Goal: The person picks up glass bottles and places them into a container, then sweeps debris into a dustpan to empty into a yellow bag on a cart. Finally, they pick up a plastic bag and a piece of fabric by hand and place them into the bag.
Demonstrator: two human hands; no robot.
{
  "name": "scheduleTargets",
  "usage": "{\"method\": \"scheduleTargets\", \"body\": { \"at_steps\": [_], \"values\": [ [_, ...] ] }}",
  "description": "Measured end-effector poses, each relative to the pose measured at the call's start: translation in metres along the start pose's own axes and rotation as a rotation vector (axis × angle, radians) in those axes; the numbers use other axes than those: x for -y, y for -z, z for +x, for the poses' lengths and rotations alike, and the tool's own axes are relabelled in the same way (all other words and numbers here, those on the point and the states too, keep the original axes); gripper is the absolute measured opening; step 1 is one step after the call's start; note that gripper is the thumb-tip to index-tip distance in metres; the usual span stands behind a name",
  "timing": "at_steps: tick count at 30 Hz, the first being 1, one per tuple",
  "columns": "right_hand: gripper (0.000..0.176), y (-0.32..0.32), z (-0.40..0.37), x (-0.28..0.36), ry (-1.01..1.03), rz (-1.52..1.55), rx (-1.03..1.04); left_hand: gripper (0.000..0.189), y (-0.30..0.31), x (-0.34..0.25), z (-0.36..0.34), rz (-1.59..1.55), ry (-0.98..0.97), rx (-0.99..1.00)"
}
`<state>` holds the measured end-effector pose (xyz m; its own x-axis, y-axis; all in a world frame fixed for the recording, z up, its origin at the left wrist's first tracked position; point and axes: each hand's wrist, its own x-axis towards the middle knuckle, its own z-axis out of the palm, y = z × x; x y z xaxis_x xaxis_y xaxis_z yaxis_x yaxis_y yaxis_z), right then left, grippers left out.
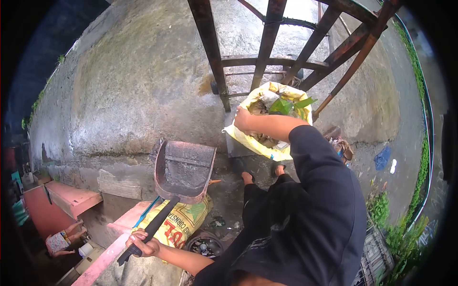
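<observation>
My left hand [142, 243] is closed round the black handle of a shovel [186, 167], whose wide scoop lies beyond it and looks bare inside. A yellow and white sack [253, 143] stands open in front of me, with green leaves [281, 106] and brown dry litter in its mouth. At the sack's left rim is my right hand [243, 119], its fingers wrapped over the edge. Part of the sack's right side is hidden behind my right forearm.
A rusty metal cart frame [265, 43] rises behind the sack. A printed sack [183, 219] and a round bin [205, 245] are below the shovel. Another person [59, 241] is at the lower left. A blue cloth [382, 158] lies at the right.
</observation>
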<state>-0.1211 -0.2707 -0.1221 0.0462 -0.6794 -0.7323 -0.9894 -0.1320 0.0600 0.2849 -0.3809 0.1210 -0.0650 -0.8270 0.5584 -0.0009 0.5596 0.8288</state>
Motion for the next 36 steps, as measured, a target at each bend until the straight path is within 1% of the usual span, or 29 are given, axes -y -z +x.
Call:
{"method": "scheduleTargets", "body": {
  "at_steps": [2, 3, 4, 6, 8, 9, 10, 12, 14, 16, 17, 19, 20, 22, 24, 25, 26, 27, 28, 29, 31, 32, 34, 35, 36],
  "values": [
    [0.043, -0.001, 0.0, -0.01, -0.036, -0.077, -0.093, 0.014, -0.001, 0.0, -0.001, -0.028, 0.031, 0.002],
    [0.04, 0.002, -0.012, -0.017, -0.022, -0.049, -0.127, 0.015, -0.001, 0.0, -0.002, -0.02, 0.041, 0.002],
    [0.04, 0.002, -0.03, -0.021, -0.022, -0.044, -0.129, 0.015, 0.0, 0.0, -0.002, -0.007, 0.049, 0.005],
    [0.036, 0.005, -0.076, -0.026, -0.072, 0.142, -0.363, 0.015, 0.001, -0.001, -0.001, 0.004, 0.051, 0.012],
    [0.033, 0.0, -0.105, -0.021, -0.268, 0.395, -0.565, 0.015, 0.002, -0.002, -0.003, 0.01, 0.062, -0.002],
    [0.033, 0.002, -0.121, -0.027, -0.382, 0.474, -0.66, 0.015, 0.004, -0.002, -0.003, 0.012, 0.067, 0.005],
    [0.033, 0.005, -0.137, -0.038, -0.499, 0.552, -0.757, 0.015, 0.005, -0.002, -0.001, 0.018, 0.062, 0.002],
    [0.024, -0.003, -0.176, -0.074, -0.814, 0.722, -1.034, 0.015, 0.0, 0.0, 0.0, 0.016, 0.056, 0.008],
    [0.018, -0.041, -0.196, -0.122, -0.991, 1.212, -0.925, 0.018, -0.004, -0.002, 0.004, 0.026, 0.06, 0.004],
    [0.017, -0.107, -0.189, -0.152, -0.851, 1.382, -0.83, 0.019, -0.01, -0.004, 0.006, 0.005, 0.054, 0.006],
    [0.017, -0.125, -0.185, -0.161, -0.854, 1.379, -0.838, 0.02, -0.012, -0.005, 0.005, -0.003, 0.053, -0.005],
    [0.02, -0.148, -0.174, -0.174, -0.774, 1.372, -0.923, 0.021, -0.015, -0.007, 0.004, -0.008, 0.053, -0.027],
    [0.019, -0.155, -0.162, -0.179, -0.676, 1.188, -1.01, 0.021, -0.018, -0.009, 0.007, 0.014, 0.044, -0.009],
    [0.016, -0.166, -0.135, -0.199, -0.583, 1.06, -0.784, 0.018, -0.024, -0.016, 0.009, 0.047, 0.005, -0.092],
    [0.018, -0.178, -0.096, -0.212, -0.465, 0.345, -0.486, 0.019, -0.033, -0.028, 0.008, 0.026, -0.02, -0.105],
    [0.018, -0.181, -0.081, -0.213, -0.472, 0.286, -0.354, 0.019, -0.034, -0.031, 0.008, 0.014, 0.009, -0.139],
    [0.018, -0.179, -0.077, -0.211, -0.468, 0.292, -0.376, 0.02, -0.032, -0.032, 0.009, 0.001, 0.039, -0.175],
    [0.02, -0.177, -0.072, -0.209, -0.432, 0.351, -0.324, 0.019, -0.02, -0.026, 0.01, 0.011, 0.048, -0.133],
    [0.021, -0.183, -0.064, -0.211, -0.394, 0.411, -0.266, 0.019, -0.023, -0.025, 0.01, 0.015, 0.034, -0.13],
    [0.021, -0.188, -0.056, -0.21, -0.392, 0.415, -0.274, 0.018, -0.025, -0.022, 0.008, 0.002, 0.04, -0.155],
    [0.023, -0.199, -0.049, -0.206, -0.518, 1.061, -0.188, 0.017, -0.044, -0.025, 0.002, -0.012, 0.022, -0.222],
    [0.023, -0.203, -0.048, -0.207, -0.519, 1.063, -0.188, 0.017, -0.054, -0.024, -0.001, -0.012, 0.022, -0.22],
    [0.04, -0.169, -0.076, -0.198, -0.483, 1.074, -0.206, 0.014, -0.066, -0.026, -0.003, 0.027, -0.041, -0.152],
    [0.037, -0.169, -0.066, -0.201, -0.389, 0.871, -0.2, 0.012, -0.068, -0.026, -0.003, 0.038, -0.038, -0.155],
    [0.037, -0.158, -0.081, -0.193, -0.388, 0.866, -0.201, 0.012, -0.071, -0.026, -0.003, 0.037, -0.038, -0.159]
  ]
}}
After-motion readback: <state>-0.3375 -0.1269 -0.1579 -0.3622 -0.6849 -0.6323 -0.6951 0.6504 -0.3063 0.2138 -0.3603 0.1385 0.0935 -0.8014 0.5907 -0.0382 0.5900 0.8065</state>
